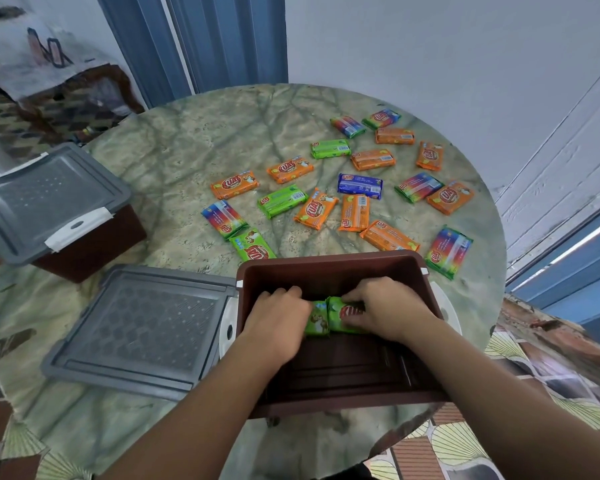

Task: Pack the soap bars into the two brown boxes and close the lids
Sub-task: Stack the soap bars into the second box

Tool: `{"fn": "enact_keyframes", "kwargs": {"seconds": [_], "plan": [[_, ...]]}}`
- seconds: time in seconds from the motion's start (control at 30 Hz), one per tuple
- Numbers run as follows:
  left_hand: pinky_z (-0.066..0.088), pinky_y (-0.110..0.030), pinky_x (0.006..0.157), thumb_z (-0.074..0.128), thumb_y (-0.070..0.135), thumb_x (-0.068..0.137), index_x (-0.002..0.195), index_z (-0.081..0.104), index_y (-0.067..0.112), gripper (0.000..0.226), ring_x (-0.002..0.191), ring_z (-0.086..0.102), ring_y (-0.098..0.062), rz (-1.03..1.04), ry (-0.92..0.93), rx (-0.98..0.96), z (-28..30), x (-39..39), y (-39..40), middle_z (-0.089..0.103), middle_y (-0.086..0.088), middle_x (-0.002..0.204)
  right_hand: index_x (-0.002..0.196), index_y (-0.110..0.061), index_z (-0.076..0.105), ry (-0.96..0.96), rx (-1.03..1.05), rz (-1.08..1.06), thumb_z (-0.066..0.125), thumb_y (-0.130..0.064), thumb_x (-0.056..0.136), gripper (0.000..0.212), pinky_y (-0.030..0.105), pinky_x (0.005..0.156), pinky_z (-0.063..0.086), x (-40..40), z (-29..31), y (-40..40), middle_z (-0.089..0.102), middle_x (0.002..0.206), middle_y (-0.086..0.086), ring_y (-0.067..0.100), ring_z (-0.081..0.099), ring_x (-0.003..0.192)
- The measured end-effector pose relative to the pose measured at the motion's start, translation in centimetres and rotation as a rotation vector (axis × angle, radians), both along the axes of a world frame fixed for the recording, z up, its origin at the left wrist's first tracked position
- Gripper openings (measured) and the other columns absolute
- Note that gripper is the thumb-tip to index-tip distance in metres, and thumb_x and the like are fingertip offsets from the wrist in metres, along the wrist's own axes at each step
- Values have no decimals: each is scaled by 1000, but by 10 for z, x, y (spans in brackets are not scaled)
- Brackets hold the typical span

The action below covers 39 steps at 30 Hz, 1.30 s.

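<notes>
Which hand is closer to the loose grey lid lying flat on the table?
Left. The left hand is inside the open brown box, on the side beside the grey lid; the right hand is farther over, across the box.

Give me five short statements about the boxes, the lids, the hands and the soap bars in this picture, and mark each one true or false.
1. Both hands are inside the open brown box. True: the left hand and the right hand each rest on a green soap bar.
2. The second brown box is open. False: its grey lid is on it.
3. A loose grey lid lies left of the open box. True.
4. The one blue soap bar is in the box. False: it lies on the table.
5. All bars are packed. False: many lie on the table.
</notes>
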<state>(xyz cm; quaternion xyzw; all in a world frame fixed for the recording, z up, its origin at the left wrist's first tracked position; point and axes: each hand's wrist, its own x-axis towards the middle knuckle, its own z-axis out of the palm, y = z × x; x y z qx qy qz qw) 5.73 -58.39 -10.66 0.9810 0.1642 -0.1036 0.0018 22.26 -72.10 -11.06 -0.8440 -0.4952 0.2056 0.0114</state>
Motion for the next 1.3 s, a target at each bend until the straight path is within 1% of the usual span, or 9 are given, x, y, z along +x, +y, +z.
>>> {"fn": "enact_keyframes", "kwargs": {"seconds": [0.1,0.27,0.5,0.6,0.73,0.87,0.93,1.0,1.3], "plan": [[45,-43,87,60,21,95,119,67,25,25,104,58,-30,-10,4,31,-2,2,0,57,-5,113,145,-38,55,-99,-75,114,75,-65,78,75,40,101,47,-6,1,-1,56,139,-11,19,54,126],[44,-43,86,55,17,97,118,68,23,25,103,60,-31,-21,31,79,-2,4,-3,57,-5,114,147,-37,54,-123,-44,216,72,-39,88,61,36,103,44,-7,1,0,52,145,-9,22,51,124],[46,-42,84,60,23,96,117,67,23,23,102,61,-31,-22,47,30,0,4,-3,56,-5,112,146,-38,54,-183,-47,239,67,-47,90,58,39,102,43,-10,2,-2,52,143,-8,22,53,124],[46,-39,80,65,40,94,115,63,21,29,105,61,-31,37,0,-109,10,2,-3,55,-4,112,122,-32,70,-164,172,159,66,-57,89,42,38,89,48,-11,6,-4,62,117,-4,23,60,108],[43,-40,70,76,32,85,99,58,18,27,90,57,-29,-109,-455,26,26,7,-2,54,-3,96,99,-18,64,-367,645,44,77,-45,82,35,41,75,46,-3,19,-1,53,94,2,26,52,87],[45,-38,84,77,53,80,119,50,22,57,101,45,-24,1,-426,108,40,27,22,49,-2,110,134,-30,52,-353,371,35,78,-57,77,69,44,99,44,16,28,5,51,122,1,27,50,113],[44,-38,87,68,66,82,121,47,25,60,109,48,-24,34,-226,87,41,35,37,49,0,113,127,-35,51,-307,237,91,70,-60,84,53,42,96,43,26,28,9,56,120,-6,23,55,114],[42,-36,71,61,67,88,103,47,27,45,100,58,-23,31,-121,5,39,37,45,50,5,94,112,-36,48,-306,209,122,65,-58,89,36,39,86,42,31,27,12,61,111,-10,21,59,106],[39,-34,60,58,60,95,92,44,29,34,80,61,-19,42,-222,-49,27,41,55,52,11,79,91,-35,36,-294,261,190,69,-52,89,37,38,77,43,50,27,31,61,98,-11,22,60,94]]}}
